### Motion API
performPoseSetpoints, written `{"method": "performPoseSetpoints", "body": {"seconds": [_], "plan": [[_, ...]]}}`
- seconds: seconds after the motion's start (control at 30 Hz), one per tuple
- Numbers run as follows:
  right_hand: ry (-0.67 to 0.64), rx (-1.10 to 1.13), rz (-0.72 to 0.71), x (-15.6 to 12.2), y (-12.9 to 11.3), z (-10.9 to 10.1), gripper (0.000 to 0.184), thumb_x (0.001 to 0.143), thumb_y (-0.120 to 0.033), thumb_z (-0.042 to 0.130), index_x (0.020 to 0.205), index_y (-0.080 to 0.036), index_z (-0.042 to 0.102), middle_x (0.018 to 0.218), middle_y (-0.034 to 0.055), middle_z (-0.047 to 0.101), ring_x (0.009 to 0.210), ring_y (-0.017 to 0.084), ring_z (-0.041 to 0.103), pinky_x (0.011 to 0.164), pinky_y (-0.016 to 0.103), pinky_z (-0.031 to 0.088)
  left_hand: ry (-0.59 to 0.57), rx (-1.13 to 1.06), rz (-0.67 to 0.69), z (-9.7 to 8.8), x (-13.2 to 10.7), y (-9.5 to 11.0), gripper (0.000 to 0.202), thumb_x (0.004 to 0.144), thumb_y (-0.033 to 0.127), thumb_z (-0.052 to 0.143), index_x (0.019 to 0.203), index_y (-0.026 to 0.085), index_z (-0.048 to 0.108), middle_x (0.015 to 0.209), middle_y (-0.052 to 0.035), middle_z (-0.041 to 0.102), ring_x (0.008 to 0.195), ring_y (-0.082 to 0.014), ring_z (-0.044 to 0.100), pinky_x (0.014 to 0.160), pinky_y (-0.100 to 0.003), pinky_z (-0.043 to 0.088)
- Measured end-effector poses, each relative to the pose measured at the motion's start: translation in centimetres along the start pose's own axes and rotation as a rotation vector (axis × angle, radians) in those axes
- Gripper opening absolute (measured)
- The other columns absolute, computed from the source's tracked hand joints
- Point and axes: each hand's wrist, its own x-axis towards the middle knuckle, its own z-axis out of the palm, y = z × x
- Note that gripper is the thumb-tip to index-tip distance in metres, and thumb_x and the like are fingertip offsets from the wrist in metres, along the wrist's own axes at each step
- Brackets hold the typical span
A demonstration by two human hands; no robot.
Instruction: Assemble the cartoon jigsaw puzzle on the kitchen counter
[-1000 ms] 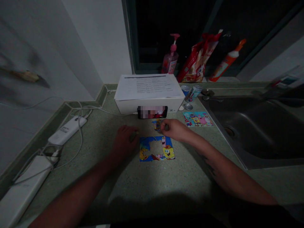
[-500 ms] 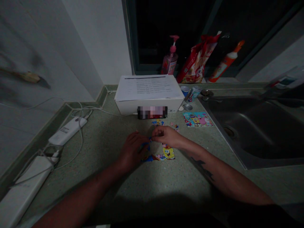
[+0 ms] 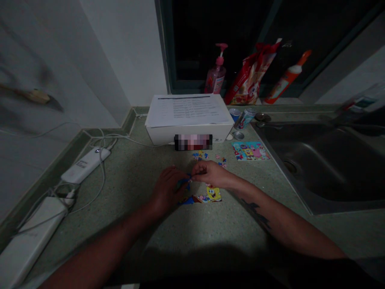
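A partly joined jigsaw puzzle [image 3: 213, 194] with a yellow cartoon face lies on the counter, its lower and right strips showing and its middle bare. My left hand [image 3: 168, 186] lies over its left side, fingers stretched out, and hides some of the pieces. Beside those fingertips, my right hand [image 3: 209, 172] pinches a small puzzle piece [image 3: 190, 180], mostly covered by the fingers. Loose puzzle pieces [image 3: 200, 155] lie scattered beyond my hands, with several more [image 3: 221, 161] just right of them. Farther right rests a colourful cartoon picture card [image 3: 250, 151].
A white box [image 3: 189, 130] stands behind, with a phone [image 3: 193, 142] leaning on its front. Cans [image 3: 245, 119] sit beside it. At right is a steel sink [image 3: 300, 200]; at left, a white power strip [image 3: 33, 237], a white adapter [image 3: 86, 165] and cables.
My right fingertips have shifted very slightly downward at the puzzle's upper left part. My left hand stays nearly where it was.
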Motion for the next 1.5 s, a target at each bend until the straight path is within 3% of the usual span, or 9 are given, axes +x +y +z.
{"method": "performPoseSetpoints", "body": {"seconds": [0.4, 0.77, 0.93, 1.03, 1.17, 1.33, 1.5], "plan": [[0.022, -0.018, 0.015, -0.3, -0.2, 0.0, 0.012, 0.080, -0.018, 0.084, 0.083, -0.022, 0.073, 0.082, 0.0002, 0.077, 0.077, 0.015, 0.069, 0.075, 0.030, 0.055, -0.001, 0.013, 0.030, 0.1, 0.0, 0.2, 0.014, 0.099, 0.019, 0.070, 0.112, 0.026, 0.069, 0.100, -0.0035, 0.081, 0.094, -0.0251, 0.079, 0.109, -0.059, 0.059], [0.067, -0.032, 0.005, -1.0, -0.6, -0.2, 0.008, 0.085, -0.016, 0.075, 0.090, -0.020, 0.074, 0.083, -0.0005, 0.076, 0.076, 0.015, 0.070, 0.073, 0.029, 0.055, -0.035, -0.014, -0.059, 0.3, 0.2, 0.8, 0.015, 0.099, 0.020, 0.069, 0.111, 0.028, 0.073, 0.098, -0.0039, 0.081, 0.094, -0.0261, 0.079, 0.113, -0.061, 0.057], [0.289, -0.300, -0.105, -3.0, 0.1, -1.2, 0.008, 0.095, -0.022, 0.066, 0.096, -0.021, 0.074, 0.087, 0.0035, 0.076, 0.074, 0.017, 0.067, 0.070, 0.032, 0.052, -0.032, -0.009, -0.072, 0.6, 0.2, 0.8, 0.014, 0.101, 0.019, 0.069, 0.111, 0.028, 0.072, 0.098, -0.0051, 0.081, 0.095, -0.0273, 0.077, 0.114, -0.064, 0.055], [0.415, -0.560, -0.251, -5.0, 0.8, -1.7, 0.011, 0.099, -0.024, 0.063, 0.099, -0.023, 0.074, 0.098, 0.0058, 0.077, 0.089, 0.022, 0.071, 0.082, 0.037, 0.055, -0.042, 0.013, -0.100, 0.9, 0.2, 0.5, 0.011, 0.100, 0.021, 0.070, 0.110, 0.027, 0.072, 0.098, -0.0051, 0.081, 0.096, -0.0284, 0.076, 0.113, -0.066, 0.055], [0.434, -0.752, -0.448, -6.7, 2.2, -1.7, 0.019, 0.106, -0.023, 0.057, 0.110, -0.024, 0.075, 0.119, 0.0101, 0.078, 0.115, 0.027, 0.072, 0.103, 0.048, 0.057, -0.089, 0.040, -0.121, 1.5, 0.5, 0.4, 0.009, 0.098, 0.021, 0.072, 0.105, 0.026, 0.073, 0.094, -0.0052, 0.080, 0.095, -0.0296, 0.075, 0.110, -0.068, 0.055], [0.404, -0.914, -0.485, -6.6, 3.5, -1.1, 0.020, 0.106, -0.021, 0.062, 0.119, -0.022, 0.077, 0.138, 0.0141, 0.073, 0.131, 0.033, 0.067, 0.113, 0.057, 0.055, -0.164, 0.076, -0.144, 2.4, 1.2, 1.2, 0.009, 0.096, 0.019, 0.070, 0.098, 0.027, 0.074, 0.092, -0.0054, 0.079, 0.095, -0.0318, 0.074, 0.111, -0.070, 0.052], [0.371, -0.945, -0.490, -6.6, 3.4, -0.8, 0.018, 0.105, -0.020, 0.065, 0.116, -0.022, 0.079, 0.140, 0.0146, 0.073, 0.136, 0.034, 0.065, 0.115, 0.060, 0.054, -0.177, 0.098, -0.152, 3.1, 1.8, 1.9, 0.012, 0.095, 0.015, 0.069, 0.097, 0.026, 0.074, 0.093, -0.0057, 0.079, 0.098, -0.0326, 0.073, 0.108, -0.070, 0.052]]}}
